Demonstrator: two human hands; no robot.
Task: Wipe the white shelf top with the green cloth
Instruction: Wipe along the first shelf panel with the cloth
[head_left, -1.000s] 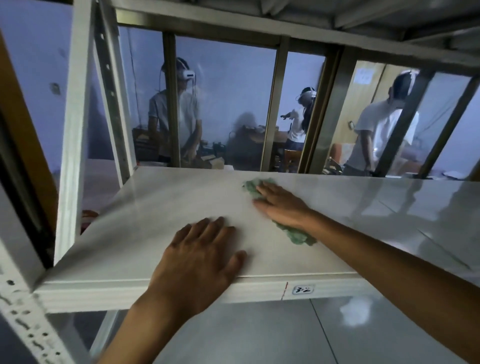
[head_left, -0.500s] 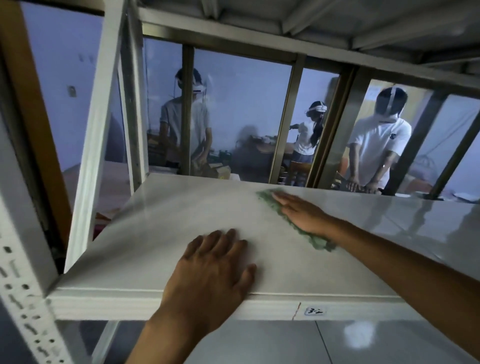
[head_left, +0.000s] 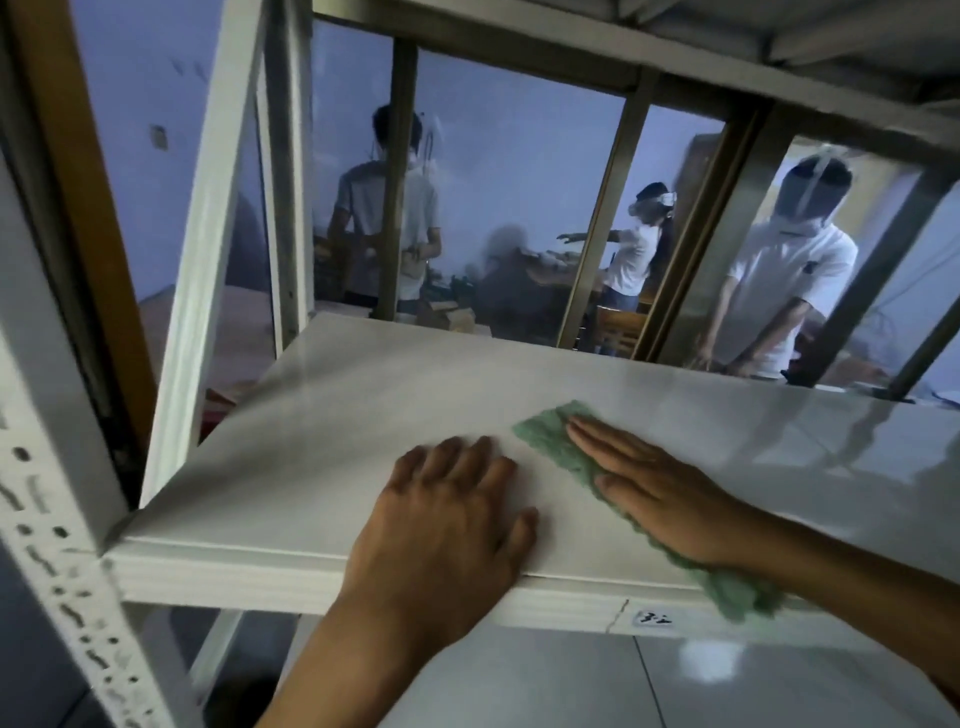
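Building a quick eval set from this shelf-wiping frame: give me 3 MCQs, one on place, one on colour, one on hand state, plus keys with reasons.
1. Where does the near end of the cloth lie?
A. Hanging over the shelf's front edge
B. At the back edge of the shelf
C. On the floor

2. What colour is the cloth?
A. Blue
B. Green
C. Yellow

3. How does the right hand meet the cloth?
A. Pinches it between thumb and finger
B. Hovers above it
C. Presses it with flat, straight fingers

Key:
1 A: the green cloth trails under the palm and its near end droops past the front lip of the white shelf, beside the small label.
2 B: it reads pale green against the white top.
3 C: the right hand lies flat on it, fingers extended; the left hand rests flat on the bare shelf.
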